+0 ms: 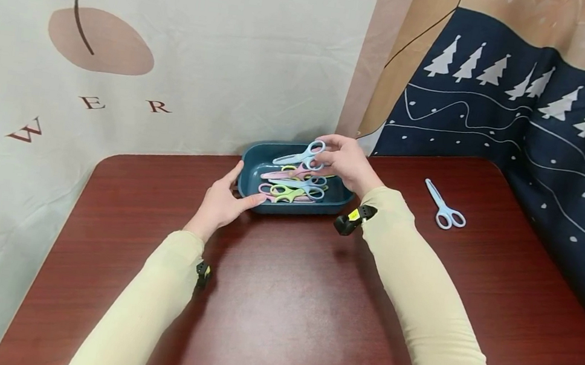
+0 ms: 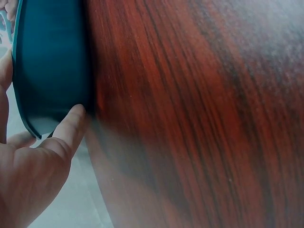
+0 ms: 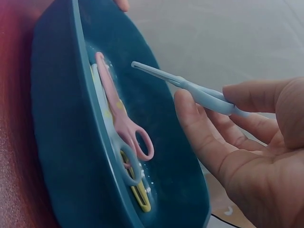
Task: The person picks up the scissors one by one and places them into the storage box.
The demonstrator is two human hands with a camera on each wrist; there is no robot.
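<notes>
Light blue scissors (image 3: 206, 97) are pinched by the handles between the thumb and fingers of my right hand (image 1: 346, 163), above the dark teal plastic bin (image 1: 302, 209). Their tips point left in the head view. My left hand (image 1: 219, 205) holds the bin's left end, with its thumb at the near rim and other fingers around the corner. Inside the bin lie several scissors: pink scissors (image 3: 124, 124), another light blue pair (image 1: 315, 192) and green scissors (image 1: 284, 194). They overlap, so some are partly hidden.
One more pair of light blue scissors (image 1: 444, 207) lies on the brown wood-grain table (image 1: 278, 302), right of the bin. Behind the table hang a pale printed cloth (image 1: 243, 48) and a navy cloth with white trees (image 1: 459, 118). The bin stands near the table's back edge.
</notes>
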